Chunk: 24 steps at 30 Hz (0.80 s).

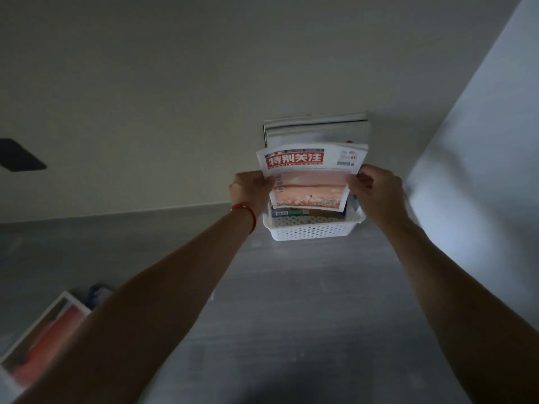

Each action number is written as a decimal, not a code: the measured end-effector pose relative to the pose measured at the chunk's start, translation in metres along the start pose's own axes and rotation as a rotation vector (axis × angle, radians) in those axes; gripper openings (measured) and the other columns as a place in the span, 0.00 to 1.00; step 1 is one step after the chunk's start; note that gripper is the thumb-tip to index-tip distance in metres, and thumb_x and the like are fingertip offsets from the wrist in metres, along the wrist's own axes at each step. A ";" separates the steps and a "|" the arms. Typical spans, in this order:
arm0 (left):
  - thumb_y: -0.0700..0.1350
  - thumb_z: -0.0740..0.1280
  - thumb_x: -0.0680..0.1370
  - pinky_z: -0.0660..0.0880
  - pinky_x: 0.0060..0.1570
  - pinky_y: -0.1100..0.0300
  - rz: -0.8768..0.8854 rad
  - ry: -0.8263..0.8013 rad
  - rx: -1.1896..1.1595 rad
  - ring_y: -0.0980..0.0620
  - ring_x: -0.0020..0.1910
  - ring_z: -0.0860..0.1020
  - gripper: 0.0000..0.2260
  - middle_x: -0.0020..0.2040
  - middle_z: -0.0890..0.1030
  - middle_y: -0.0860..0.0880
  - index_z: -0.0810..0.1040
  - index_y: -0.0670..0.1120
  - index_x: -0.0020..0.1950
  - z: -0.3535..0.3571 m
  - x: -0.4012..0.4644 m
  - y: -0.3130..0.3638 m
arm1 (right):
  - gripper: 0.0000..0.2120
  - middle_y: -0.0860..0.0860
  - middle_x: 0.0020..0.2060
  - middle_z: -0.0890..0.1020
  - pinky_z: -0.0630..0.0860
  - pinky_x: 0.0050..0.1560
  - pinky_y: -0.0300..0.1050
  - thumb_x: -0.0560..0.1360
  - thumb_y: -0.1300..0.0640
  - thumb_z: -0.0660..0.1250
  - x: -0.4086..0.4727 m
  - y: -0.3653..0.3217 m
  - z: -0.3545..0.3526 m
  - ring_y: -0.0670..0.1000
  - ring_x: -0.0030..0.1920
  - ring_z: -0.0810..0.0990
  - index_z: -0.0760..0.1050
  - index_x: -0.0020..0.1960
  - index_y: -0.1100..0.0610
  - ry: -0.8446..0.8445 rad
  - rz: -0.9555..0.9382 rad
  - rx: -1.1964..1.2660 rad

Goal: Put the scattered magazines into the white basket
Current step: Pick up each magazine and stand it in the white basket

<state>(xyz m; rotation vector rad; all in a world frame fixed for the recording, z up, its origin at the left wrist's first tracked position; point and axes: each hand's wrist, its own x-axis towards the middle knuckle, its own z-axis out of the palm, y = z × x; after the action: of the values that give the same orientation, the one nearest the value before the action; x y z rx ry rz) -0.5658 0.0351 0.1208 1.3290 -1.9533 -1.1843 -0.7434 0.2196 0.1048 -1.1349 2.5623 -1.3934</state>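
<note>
A white perforated basket [309, 231] stands on the grey floor against the wall. Both my hands hold a magazine [310, 182] with a red title block and a pinkish cover picture, upright over the basket, its lower edge inside the rim. My left hand [252, 189], with a red cord at the wrist, grips its left edge. My right hand [376, 191] grips its right edge. Taller grey magazines [318, 131] stand behind it in the basket, leaning on the wall. Small items lie low in the basket, mostly hidden.
Another magazine [43, 342] with a white border and orange-red cover lies on the floor at the lower left, partly behind my left forearm. A dark object [20, 156] shows at the left edge. A pale wall panel [481, 126] rises at the right.
</note>
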 end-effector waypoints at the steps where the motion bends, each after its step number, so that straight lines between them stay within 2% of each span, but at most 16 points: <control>1: 0.45 0.71 0.73 0.83 0.50 0.52 -0.036 0.007 -0.011 0.50 0.42 0.85 0.07 0.40 0.87 0.49 0.87 0.48 0.49 0.004 0.001 -0.004 | 0.10 0.54 0.50 0.87 0.81 0.44 0.38 0.78 0.55 0.68 -0.002 0.005 0.007 0.49 0.45 0.85 0.83 0.56 0.59 -0.004 0.037 0.016; 3: 0.45 0.72 0.73 0.83 0.52 0.52 -0.109 0.023 -0.032 0.49 0.44 0.85 0.08 0.42 0.87 0.48 0.87 0.48 0.50 0.013 0.004 -0.008 | 0.12 0.54 0.51 0.87 0.81 0.43 0.38 0.79 0.56 0.67 -0.004 0.012 0.019 0.48 0.45 0.85 0.83 0.58 0.59 -0.017 0.128 0.041; 6: 0.47 0.72 0.72 0.83 0.51 0.50 -0.205 0.058 -0.053 0.45 0.46 0.86 0.09 0.44 0.88 0.43 0.87 0.45 0.48 0.022 0.007 -0.011 | 0.12 0.55 0.54 0.86 0.71 0.38 0.26 0.79 0.60 0.64 -0.005 0.014 0.036 0.50 0.49 0.85 0.82 0.59 0.59 -0.088 0.207 0.041; 9: 0.47 0.71 0.73 0.83 0.49 0.52 -0.220 -0.005 -0.027 0.45 0.44 0.86 0.08 0.42 0.87 0.44 0.87 0.45 0.46 0.029 0.010 -0.015 | 0.16 0.53 0.57 0.85 0.70 0.33 0.23 0.77 0.64 0.62 -0.004 0.012 0.042 0.50 0.51 0.84 0.80 0.61 0.57 -0.149 0.272 0.075; 11: 0.44 0.68 0.73 0.82 0.46 0.56 -0.219 -0.057 -0.011 0.46 0.42 0.84 0.07 0.42 0.87 0.44 0.86 0.44 0.45 0.030 0.011 -0.017 | 0.17 0.51 0.59 0.84 0.74 0.29 0.26 0.76 0.67 0.61 -0.004 0.011 0.043 0.47 0.52 0.81 0.78 0.62 0.56 -0.191 0.299 0.136; 13: 0.41 0.64 0.74 0.79 0.45 0.56 -0.208 -0.137 0.056 0.44 0.45 0.82 0.07 0.44 0.85 0.44 0.82 0.43 0.45 0.026 0.012 -0.020 | 0.17 0.50 0.60 0.82 0.79 0.32 0.31 0.75 0.68 0.61 -0.007 0.008 0.041 0.49 0.58 0.81 0.74 0.62 0.56 -0.224 0.337 0.206; 15: 0.40 0.64 0.76 0.79 0.53 0.55 -0.184 -0.147 0.066 0.43 0.53 0.81 0.11 0.53 0.84 0.43 0.81 0.44 0.56 0.016 0.007 -0.028 | 0.17 0.47 0.57 0.82 0.84 0.41 0.41 0.75 0.67 0.62 -0.014 0.003 0.039 0.52 0.60 0.82 0.72 0.61 0.55 -0.230 0.360 0.269; 17: 0.37 0.66 0.75 0.78 0.58 0.55 -0.178 -0.141 -0.065 0.45 0.60 0.80 0.19 0.63 0.81 0.44 0.78 0.45 0.66 -0.001 -0.009 -0.042 | 0.18 0.47 0.56 0.83 0.85 0.49 0.51 0.75 0.65 0.64 -0.025 -0.002 0.037 0.52 0.57 0.84 0.73 0.63 0.54 -0.227 0.326 0.302; 19: 0.34 0.65 0.74 0.79 0.54 0.55 -0.122 -0.102 -0.124 0.45 0.56 0.82 0.20 0.62 0.82 0.45 0.79 0.46 0.65 -0.026 -0.032 -0.061 | 0.19 0.49 0.59 0.82 0.84 0.49 0.47 0.75 0.64 0.64 -0.043 -0.006 0.037 0.51 0.55 0.85 0.75 0.65 0.53 -0.209 0.288 0.288; 21: 0.32 0.65 0.73 0.80 0.52 0.56 -0.011 -0.079 -0.060 0.46 0.54 0.83 0.19 0.56 0.83 0.49 0.81 0.46 0.61 -0.056 -0.057 -0.087 | 0.18 0.51 0.60 0.82 0.82 0.45 0.42 0.75 0.65 0.66 -0.068 -0.011 0.041 0.52 0.53 0.85 0.77 0.64 0.54 -0.161 0.264 0.257; 22: 0.31 0.65 0.73 0.79 0.50 0.60 0.018 -0.074 -0.022 0.47 0.53 0.83 0.19 0.55 0.84 0.50 0.81 0.47 0.60 -0.073 -0.070 -0.101 | 0.17 0.51 0.58 0.83 0.82 0.45 0.43 0.75 0.65 0.67 -0.082 -0.015 0.045 0.53 0.52 0.85 0.78 0.62 0.54 -0.137 0.266 0.261; 24: 0.30 0.65 0.72 0.77 0.49 0.63 0.011 -0.076 0.062 0.49 0.54 0.82 0.20 0.55 0.83 0.50 0.82 0.48 0.58 -0.109 -0.100 -0.134 | 0.15 0.51 0.53 0.85 0.83 0.49 0.52 0.74 0.65 0.68 -0.113 -0.026 0.059 0.54 0.49 0.85 0.80 0.58 0.53 -0.112 0.319 0.319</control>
<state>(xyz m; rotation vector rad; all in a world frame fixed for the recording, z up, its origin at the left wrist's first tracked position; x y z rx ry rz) -0.3759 0.0646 0.0667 1.3204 -2.0633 -1.1944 -0.6247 0.2357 0.0525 -0.6994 2.2142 -1.5311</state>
